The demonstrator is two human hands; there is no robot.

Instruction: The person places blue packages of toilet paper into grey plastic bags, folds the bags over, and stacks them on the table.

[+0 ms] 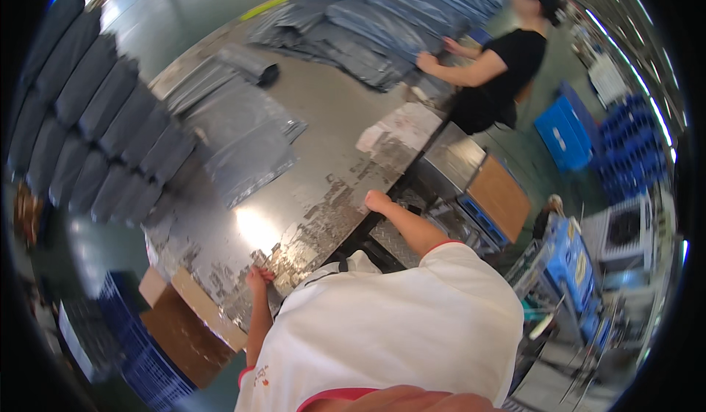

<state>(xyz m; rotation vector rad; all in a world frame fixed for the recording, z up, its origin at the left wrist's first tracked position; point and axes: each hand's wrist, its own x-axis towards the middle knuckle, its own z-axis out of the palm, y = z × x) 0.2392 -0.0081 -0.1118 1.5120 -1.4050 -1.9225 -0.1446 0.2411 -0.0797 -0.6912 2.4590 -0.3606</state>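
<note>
**Desk:** What's nearest the camera?

**Photographer:** A worker in a white shirt leans over a worn metal table (309,191). The left hand (257,276) grips the table's near edge, fingers curled over the lip beside a cardboard box (193,322) and a blue crate (140,360). The right hand (376,201) rests as a loose fist on the table's right edge; whether it holds anything, I cannot tell.

**Desk:** And on the table?

**Photographer:** Grey plastic bags (246,143) lie spread flat mid-table, well apart from both hands. Left of them, a row of dark folded bundles (95,118) runs along the side.

**Desk:** Farther back?

**Photographer:** A tall pile of blue-grey folded cloth (382,22) fills the far end. A second person in a black shirt (507,73) stands at the right, one hand (426,62) against that pile. Blue bins (562,132) sit on the floor behind.
</note>
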